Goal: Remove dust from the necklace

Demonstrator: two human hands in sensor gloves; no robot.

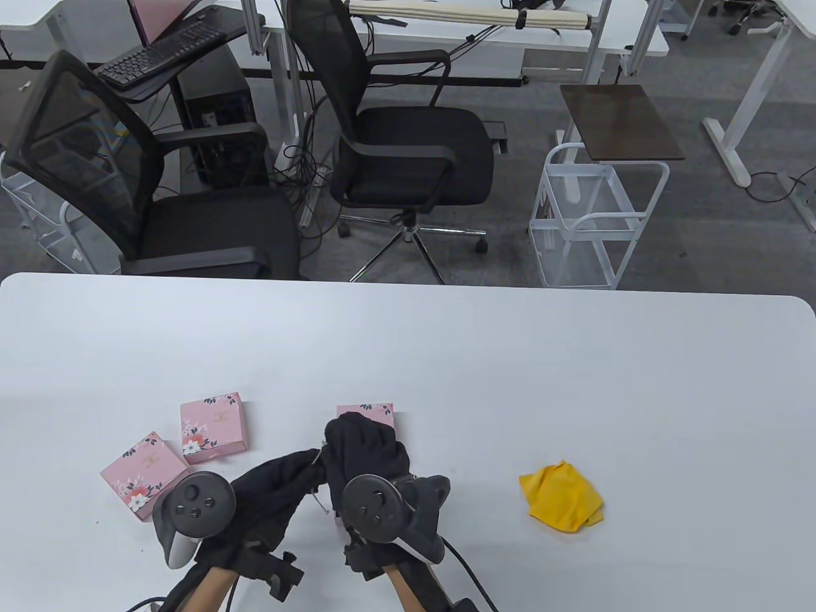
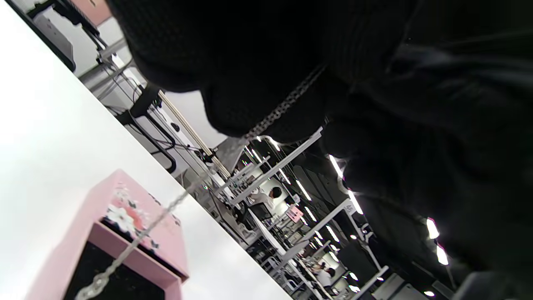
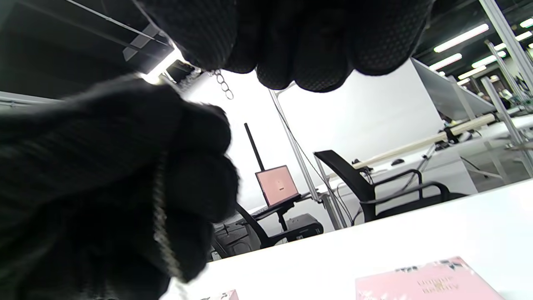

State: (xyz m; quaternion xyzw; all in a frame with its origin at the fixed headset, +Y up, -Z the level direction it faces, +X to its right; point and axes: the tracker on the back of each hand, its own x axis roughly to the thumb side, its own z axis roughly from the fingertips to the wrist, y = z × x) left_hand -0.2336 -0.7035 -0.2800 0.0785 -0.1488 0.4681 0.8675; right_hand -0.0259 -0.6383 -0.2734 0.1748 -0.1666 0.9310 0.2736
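An office of black chairs (image 1: 408,153) and white desks lies beyond the white table (image 1: 510,382) where I work. My left hand (image 1: 268,497) and right hand (image 1: 366,456) meet near the table's front edge, both curled, each pinching the necklace (image 2: 283,106). The chain runs from my left fingers (image 2: 233,75) down into the open pink box (image 2: 137,246); its end links show beside my right fingertips (image 3: 291,54). Two closed boxes (image 1: 178,452) sit to the left. The yellow cloth (image 1: 561,497) lies crumpled on the table, well apart to the right, untouched.

As I judge it, the chain should come fully clear of the box first, lifted slowly so it does not snag or knot. Then I would keep one hand pinching an end, hold the chain taut, and free the other to fetch the cloth and draw it along the links gently.
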